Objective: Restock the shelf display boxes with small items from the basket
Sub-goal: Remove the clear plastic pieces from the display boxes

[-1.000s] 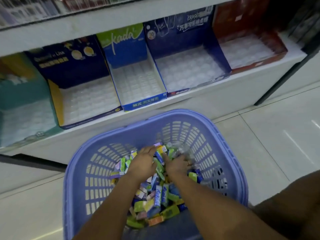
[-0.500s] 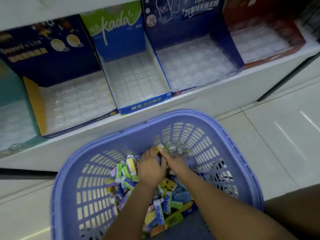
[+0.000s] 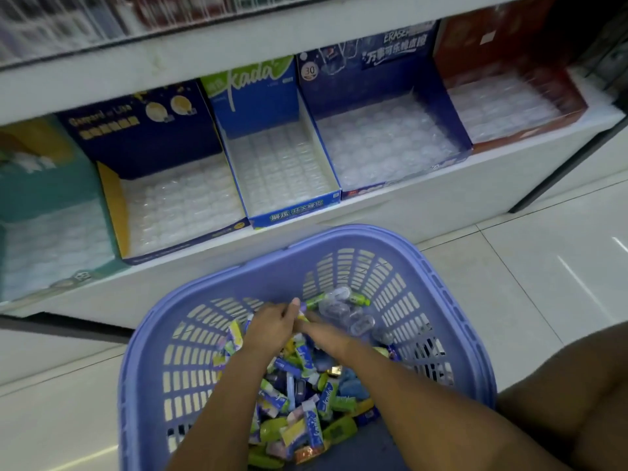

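A lilac plastic basket (image 3: 452, 300) stands on the floor below the shelf, holding a heap of small wrapped erasers (image 3: 306, 413) in blue, green and yellow, plus several clear plastic capsules (image 3: 343, 309) at its far side. My left hand (image 3: 272, 326) is in the basket with its fingers closed around a small yellow-green item. My right hand (image 3: 323, 334) lies just right of it, fingers low among the items and partly hidden by the left hand. On the shelf the blue-green "kada" display box (image 3: 289, 205) shows only its clear tray.
Other display boxes line the white shelf (image 3: 424, 202): a teal one (image 3: 44, 185) far left, a navy and yellow one (image 3: 112, 198), a dark blue eraser box (image 3: 438, 113) and a red one (image 3: 560, 96). A black shelf post (image 3: 571, 161) stands at right. Pale floor tiles (image 3: 526, 266) surround the basket.
The hands have come together at the far side of the heap, the left fingers closing on a small item. The camera has tilted up, showing more of the upper shelf.
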Action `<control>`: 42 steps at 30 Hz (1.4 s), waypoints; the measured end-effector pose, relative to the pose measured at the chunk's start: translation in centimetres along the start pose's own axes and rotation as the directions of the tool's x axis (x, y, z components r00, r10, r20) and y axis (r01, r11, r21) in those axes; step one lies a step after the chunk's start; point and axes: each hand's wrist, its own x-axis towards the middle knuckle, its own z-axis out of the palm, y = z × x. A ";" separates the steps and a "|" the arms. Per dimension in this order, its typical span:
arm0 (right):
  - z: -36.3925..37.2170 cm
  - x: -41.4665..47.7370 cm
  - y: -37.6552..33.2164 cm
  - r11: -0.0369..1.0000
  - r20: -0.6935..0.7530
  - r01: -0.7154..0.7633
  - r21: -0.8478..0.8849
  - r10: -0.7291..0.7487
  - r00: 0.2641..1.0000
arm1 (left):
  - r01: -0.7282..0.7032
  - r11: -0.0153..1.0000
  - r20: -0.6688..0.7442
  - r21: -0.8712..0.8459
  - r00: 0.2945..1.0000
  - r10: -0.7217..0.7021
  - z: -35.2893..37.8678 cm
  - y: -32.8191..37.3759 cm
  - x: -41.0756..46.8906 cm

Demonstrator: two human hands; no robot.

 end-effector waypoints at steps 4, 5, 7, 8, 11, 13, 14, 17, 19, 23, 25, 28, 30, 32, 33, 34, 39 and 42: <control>2.6 -1.8 0.4 0.960 0.022 0.052 -0.274 -0.048 0.999 | 0.055 0.995 -0.005 0.082 0.998 -0.055 -1.4 -0.7 -1.0; 3.3 -2.2 0.5 0.894 0.063 0.084 -0.440 -0.063 0.996 | 0.061 0.982 0.020 0.179 0.998 -0.065 -2.0 -0.8 -1.1; 4.6 -3.4 0.1 0.734 0.223 0.173 -0.657 -0.030 0.974 | 0.051 0.915 0.115 0.401 0.988 -0.106 -2.7 -1.1 -1.7; 5.0 -4.0 -0.2 0.698 0.317 0.210 -0.685 0.025 0.948 | 0.037 0.873 0.180 0.486 0.973 -0.141 -2.6 -1.3 -2.2; 4.7 -5.0 -1.8 0.713 0.416 0.185 -0.676 0.162 0.895 | 0.055 0.780 0.291 0.624 0.909 -0.298 -1.3 -2.3 -3.8; 2.7 -4.8 -2.9 0.755 0.212 0.088 -0.650 0.068 0.975 | 0.165 0.764 0.199 0.624 0.911 -0.360 -1.2 -1.9 -3.7; 1.2 -4.4 -3.3 0.743 0.038 0.024 -0.669 0.002 0.999 | 0.198 0.773 0.134 0.603 0.929 -0.344 -1.3 -1.4 -3.3; -3.7 -2.3 -3.0 0.611 -0.390 -0.227 -0.759 -0.147 0.909 | 0.047 0.865 0.008 0.499 0.998 -0.058 -0.6 0.0 -1.6; -5.5 -1.1 -2.1 0.585 -0.458 -0.326 -0.743 -0.088 0.885 | -0.156 0.881 0.067 0.447 0.988 0.141 0.7 0.8 -0.5; -6.0 1.2 0.0 0.370 -0.445 -0.388 -0.844 -0.079 0.892 | -0.277 0.802 0.154 0.529 0.961 0.231 3.9 0.9 2.2; -6.1 2.0 0.4 0.317 -0.465 -0.417 -0.852 -0.090 0.881 | -0.250 0.749 0.149 0.613 0.968 0.202 5.2 0.7 3.2; -6.4 2.4 0.1 0.213 -0.432 -0.405 -0.889 -0.100 0.896 | -0.236 0.714 0.140 0.659 0.971 0.192 6.3 0.9 4.0; -6.7 2.0 -0.6 0.175 -0.406 -0.383 -0.907 -0.116 0.907 | -0.271 0.720 0.122 0.639 0.960 0.253 6.6 0.7 4.3; -7.1 1.2 -1.6 0.155 -0.410 -0.390 -0.908 -0.131 0.903 | -0.323 0.753 0.105 0.573 0.940 0.324 6.9 0.2 4.4; -7.1 0.6 -2.2 0.148 -0.419 -0.399 -0.905 -0.141 0.897 | -0.352 0.772 0.092 0.529 0.929 0.359 7.0 0.0 4.5; -7.1 0.0 -2.7 0.142 -0.428 -0.409 -0.901 -0.150 0.891 | -0.384 0.788 0.078 0.481 0.914 0.398 7.2 -0.1 4.6; -5.2 -3.7 -4.8 0.143 -0.399 -0.405 -0.903 0.069 0.914 | -0.517 0.805 0.081 0.291 0.852 0.517 7.8 1.0 5.2; -2.4 -5.8 -2.8 0.339 -0.131 -0.242 -0.909 0.319 0.939 | -0.510 0.819 0.126 0.261 0.860 0.495 7.7 1.6 5.6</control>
